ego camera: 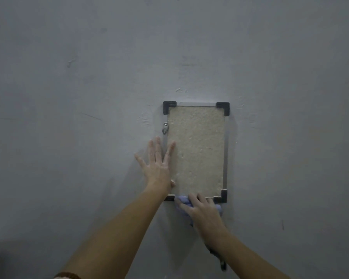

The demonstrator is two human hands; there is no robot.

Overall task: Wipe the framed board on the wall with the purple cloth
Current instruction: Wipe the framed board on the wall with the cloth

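Left grip (158, 168) flat, right grip (203, 211) curled

Plain indoor room of unclear kind: scuffed grey painted wall (89, 77), small framed board (195, 150)

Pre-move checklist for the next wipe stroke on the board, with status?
1. Purple cloth gripped by right hand: ok, fingers curl over it.
2. Cloth touching the framed board: ok, at its bottom edge.
3. Left hand steadying the board: ok, flat, fingers spread across the left frame edge.
4. Hanger on the left edge holding firm: cannot tell; it is in place with a screw.
5. Board face straight above the cloth unobstructed: ok.
6. Dust left on the face: cannot tell.
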